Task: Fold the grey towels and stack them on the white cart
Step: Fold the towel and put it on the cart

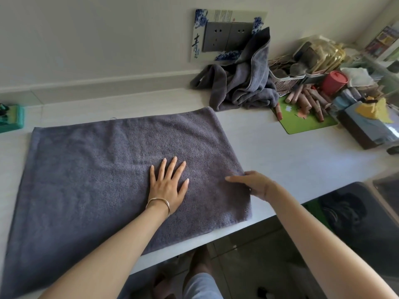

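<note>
The left hand (168, 186), a thin bangle (158, 203) at the wrist, is laid flat with fingers spread and straight near the middle of the grey towel (97, 180), which is spread across the white worktop (291, 160) in the centre and lower left of the frame. The right hand (254, 184) is seen at the towel's right edge, thumb extended over the cloth; whether the edge is pinched cannot be told. A second, crumpled grey towel (241, 83) lies heaped against the wall at upper centre-right, well apart from both hands.
</note>
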`<state>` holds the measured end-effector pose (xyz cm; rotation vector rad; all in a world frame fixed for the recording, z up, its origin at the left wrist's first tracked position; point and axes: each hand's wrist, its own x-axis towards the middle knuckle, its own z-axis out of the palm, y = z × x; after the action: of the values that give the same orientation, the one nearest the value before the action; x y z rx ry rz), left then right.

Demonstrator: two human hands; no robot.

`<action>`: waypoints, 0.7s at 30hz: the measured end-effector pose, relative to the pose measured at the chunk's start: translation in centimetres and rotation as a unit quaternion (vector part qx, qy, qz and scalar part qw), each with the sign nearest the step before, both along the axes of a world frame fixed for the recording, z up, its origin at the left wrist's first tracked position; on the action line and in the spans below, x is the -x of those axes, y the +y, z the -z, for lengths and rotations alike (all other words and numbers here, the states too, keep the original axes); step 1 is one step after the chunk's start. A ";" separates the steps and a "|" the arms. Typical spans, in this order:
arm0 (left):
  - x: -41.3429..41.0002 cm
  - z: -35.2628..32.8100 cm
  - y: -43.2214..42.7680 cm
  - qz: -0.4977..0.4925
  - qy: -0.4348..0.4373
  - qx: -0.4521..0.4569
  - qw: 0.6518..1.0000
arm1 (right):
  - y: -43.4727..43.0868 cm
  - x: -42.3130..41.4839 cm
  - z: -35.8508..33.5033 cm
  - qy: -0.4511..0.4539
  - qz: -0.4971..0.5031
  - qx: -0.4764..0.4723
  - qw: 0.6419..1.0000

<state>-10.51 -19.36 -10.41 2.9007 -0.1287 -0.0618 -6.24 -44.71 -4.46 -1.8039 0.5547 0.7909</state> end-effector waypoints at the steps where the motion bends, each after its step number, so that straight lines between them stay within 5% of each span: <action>1: 0.0 0.0 0.1 -0.002 -0.004 -0.001 1.000 | -0.7 0.1 -0.4 0.050 -0.022 -0.049 0.997; 7: 0.1 0.0 0.0 0.001 -0.011 -0.002 1.000 | -2.1 1.0 -0.7 0.105 -0.056 -0.152 0.981; 11: 0.2 0.0 0.1 0.000 -0.014 -0.007 1.000 | -2.7 1.3 -1.0 0.078 -0.071 -0.088 0.990; 16: 0.1 0.0 -0.1 0.001 -0.005 -0.013 1.000 | -3.0 2.2 -0.6 -0.120 -0.112 0.254 0.953; 21: 0.0 0.3 0.0 0.004 0.004 -0.027 1.000 | 5.7 3.1 1.9 -0.372 -0.245 0.325 0.834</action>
<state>-10.48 -19.34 -10.73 2.9527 -0.1404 -0.0783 -9.33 -39.01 -6.36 -2.7362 -0.2194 0.1330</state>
